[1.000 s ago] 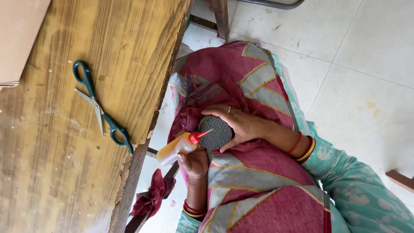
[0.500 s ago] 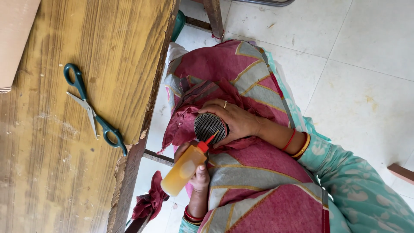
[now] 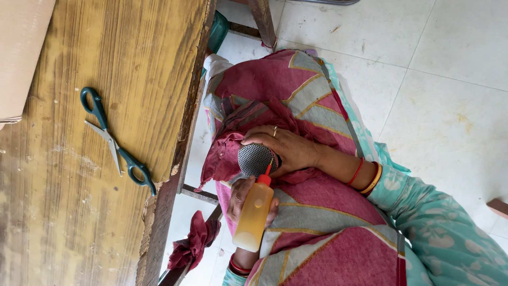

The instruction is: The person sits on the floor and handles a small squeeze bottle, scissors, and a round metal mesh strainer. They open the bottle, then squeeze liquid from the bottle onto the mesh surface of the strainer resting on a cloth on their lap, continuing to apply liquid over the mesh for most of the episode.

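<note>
My right hand (image 3: 288, 148), with a ring and red and gold bangles at the wrist, lies on my lap and grips a small round black piece with a dotted mesh face (image 3: 254, 159). My left hand (image 3: 241, 196) comes up from below and holds a soft amber glue bottle (image 3: 254, 214) with a red nozzle. The nozzle tip touches the round piece's right edge. Both hands rest on maroon cloth with grey and gold stripes (image 3: 317, 212).
A worn wooden table (image 3: 121, 63) fills the left side, and green-handled scissors (image 3: 114, 143) lie open on it. Part of a cardboard box (image 3: 21, 58) sits at the table's far left. A maroon cloth scrap (image 3: 193, 241) hangs by the table frame. Pale floor tiles (image 3: 439, 69) lie to the right.
The glue bottle has swung from lying out to the left of the round piece to standing under it, nozzle at its edge. The right hand kept its grip.
</note>
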